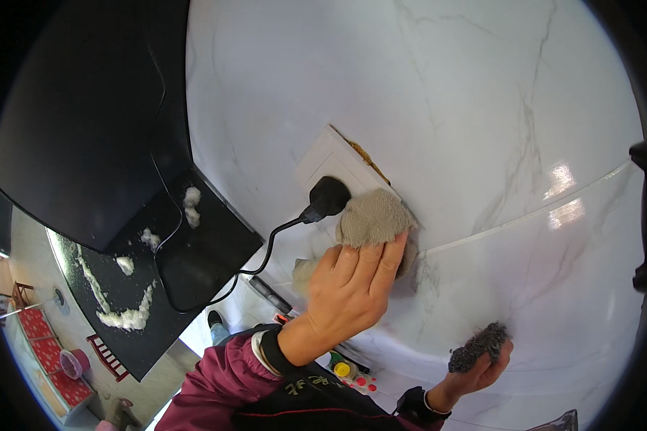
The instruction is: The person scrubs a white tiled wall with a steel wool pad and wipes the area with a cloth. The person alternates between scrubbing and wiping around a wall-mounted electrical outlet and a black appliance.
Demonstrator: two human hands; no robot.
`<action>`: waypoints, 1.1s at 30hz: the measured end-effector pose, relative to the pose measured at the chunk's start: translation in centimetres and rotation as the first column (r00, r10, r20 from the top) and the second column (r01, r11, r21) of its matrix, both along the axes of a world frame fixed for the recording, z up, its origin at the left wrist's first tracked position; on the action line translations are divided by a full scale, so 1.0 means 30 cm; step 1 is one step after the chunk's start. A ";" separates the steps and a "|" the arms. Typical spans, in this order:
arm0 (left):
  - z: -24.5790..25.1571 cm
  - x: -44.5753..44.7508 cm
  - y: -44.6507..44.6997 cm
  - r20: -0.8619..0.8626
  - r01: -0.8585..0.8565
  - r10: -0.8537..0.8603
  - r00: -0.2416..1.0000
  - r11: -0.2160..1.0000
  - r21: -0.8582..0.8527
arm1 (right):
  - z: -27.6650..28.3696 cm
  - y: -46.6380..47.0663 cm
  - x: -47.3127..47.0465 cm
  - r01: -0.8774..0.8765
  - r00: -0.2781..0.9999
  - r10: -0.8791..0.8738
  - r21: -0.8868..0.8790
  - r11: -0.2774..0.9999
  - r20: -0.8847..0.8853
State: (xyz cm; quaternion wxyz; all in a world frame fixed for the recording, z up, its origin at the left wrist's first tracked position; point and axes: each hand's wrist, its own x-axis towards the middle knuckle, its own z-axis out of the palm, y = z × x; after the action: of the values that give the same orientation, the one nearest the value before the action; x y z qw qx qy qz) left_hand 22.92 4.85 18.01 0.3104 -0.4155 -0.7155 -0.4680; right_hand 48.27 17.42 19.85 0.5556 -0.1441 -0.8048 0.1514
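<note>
My left hand (350,296) presses a beige-grey terry cloth (374,215) against the lower right corner of a white wall socket plate (323,159). A black plug (329,195) sits in the socket beside the cloth, and its black cord (272,245) loops down to the left. Brown residue (366,156) runs along the plate's upper right edge. Lower right, my right hand (477,372) grips a grey metal scouring pad (479,347) close to the white marbled wall (463,108); whether the pad touches it, I cannot tell.
A black appliance, seemingly a range hood (91,108), fills the left side, with white foam (126,318) on its lower panel. Below are several capped bottles (345,369), a red dotted cover (35,323), a pink bucket (74,363) and a foot in a dark shoe (214,318).
</note>
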 end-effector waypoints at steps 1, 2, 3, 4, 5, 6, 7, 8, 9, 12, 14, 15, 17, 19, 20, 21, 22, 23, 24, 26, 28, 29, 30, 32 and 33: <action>0.014 -0.008 0.003 0.021 -0.010 0.010 1.000 1.000 0.002 | -0.006 0.000 0.004 -0.012 1.000 0.011 -0.022 1.000 -0.016; 0.029 -0.018 0.007 0.043 -0.019 0.019 0.999 1.000 0.004 | -0.010 -0.001 0.007 -0.024 0.999 0.022 -0.043 0.999 -0.031; 0.047 -0.026 0.009 0.065 -0.029 0.029 0.997 1.000 0.009 | -0.010 -0.002 0.010 -0.036 0.998 0.033 -0.061 0.997 -0.046; 0.076 -0.032 0.006 0.105 -0.016 0.012 0.994 0.999 0.031 | -0.005 -0.015 -0.006 -0.003 0.996 -0.005 -0.088 0.996 -0.091; 0.110 -0.039 -0.003 0.145 -0.003 -0.005 0.989 0.999 0.053 | -0.003 -0.032 -0.030 0.029 0.990 -0.044 -0.116 0.993 -0.135; 0.137 -0.047 -0.011 0.183 0.003 -0.017 0.983 0.997 0.076 | 0.001 -0.040 -0.046 0.053 0.981 -0.078 -0.143 0.988 -0.179; 0.148 -0.055 -0.016 0.208 0.006 -0.029 0.978 0.994 0.110 | -0.003 -0.036 -0.036 0.057 0.981 -0.083 -0.149 0.987 -0.173; 0.155 -0.062 -0.021 0.232 0.008 -0.042 0.972 0.990 0.143 | -0.012 -0.028 -0.019 0.062 0.982 -0.088 -0.154 0.986 -0.168; 0.166 -0.067 -0.024 0.254 0.013 -0.058 0.965 0.984 0.176 | -0.016 -0.026 -0.007 0.068 0.982 -0.095 -0.159 0.985 -0.165; 0.187 -0.066 -0.026 0.232 -0.038 0.015 0.973 0.994 0.098 | -0.022 -0.026 0.017 0.066 0.981 -0.102 -0.210 0.975 -0.164; 0.170 -0.050 -0.023 0.166 -0.059 0.051 0.985 0.997 0.045 | -0.029 -0.019 0.026 0.073 0.982 -0.104 -0.185 0.980 -0.159; 0.137 -0.035 -0.020 0.121 -0.058 0.054 0.991 0.998 0.029 | -0.032 -0.015 0.028 0.075 0.983 -0.102 -0.173 0.982 -0.154; 0.100 -0.026 -0.019 0.035 -0.038 0.037 0.999 0.999 0.021 | -0.037 -0.007 0.031 0.085 0.983 -0.109 -0.160 0.983 -0.148; 0.080 -0.026 -0.019 -0.042 0.005 -0.003 0.999 0.999 0.042 | -0.035 -0.007 0.026 0.100 0.980 -0.123 -0.149 0.984 -0.156; 0.063 -0.048 -0.001 -0.148 -0.105 0.120 0.982 0.989 0.100 | -0.034 -0.009 0.019 0.109 0.976 -0.134 -0.148 0.983 -0.170; 0.039 -0.048 -0.007 -0.171 -0.042 0.051 0.984 0.997 0.058 | -0.031 -0.012 0.012 0.119 0.972 -0.146 -0.148 0.982 -0.183; 0.011 -0.045 -0.028 -0.190 0.022 -0.019 0.982 1.000 0.013 | -0.025 -0.018 0.005 0.121 0.972 -0.150 -0.161 0.980 -0.181; -0.009 -0.039 -0.056 -0.207 0.084 -0.089 0.974 0.996 -0.032 | -0.016 -0.025 -0.002 0.122 0.972 -0.153 -0.175 0.977 -0.180; -0.020 -0.031 -0.086 -0.073 0.136 -0.137 0.988 0.990 -0.023 | -0.010 -0.034 -0.008 0.124 0.971 -0.158 -0.187 0.974 -0.181; -0.042 -0.018 -0.146 0.193 0.241 -0.239 0.952 0.970 0.016 | -0.008 -0.034 -0.006 0.127 0.970 -0.159 -0.175 0.976 -0.185; -0.046 -0.018 -0.228 0.275 0.233 -0.294 0.915 0.944 0.235 | -0.017 -0.026 0.008 0.106 0.974 -0.136 -0.165 0.981 -0.183; -0.034 -0.028 -0.280 0.311 0.213 -0.322 0.894 0.917 0.337 | -0.024 -0.020 0.018 0.078 0.978 -0.107 -0.164 0.983 -0.177; -0.003 -0.061 -0.337 0.241 0.170 -0.275 0.931 0.909 0.380 | -0.024 -0.014 0.019 0.050 0.982 -0.078 -0.164 0.985 -0.171; 0.034 -0.170 -0.422 0.167 0.083 -0.171 0.971 0.898 0.433 | -0.025 -0.010 0.023 0.064 0.983 -0.091 -0.165 0.984 -0.157; 0.045 -0.232 -0.442 0.230 0.076 -0.198 0.953 0.889 0.451 | -0.029 -0.012 0.031 0.079 0.982 -0.104 -0.164 0.983 -0.155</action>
State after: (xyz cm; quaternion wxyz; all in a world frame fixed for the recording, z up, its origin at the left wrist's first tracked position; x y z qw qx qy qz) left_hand 15.96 -8.41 19.35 0.2611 -0.3175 -0.5962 -0.6896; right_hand 49.20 17.05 18.99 0.6128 -0.2114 -0.7347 0.1997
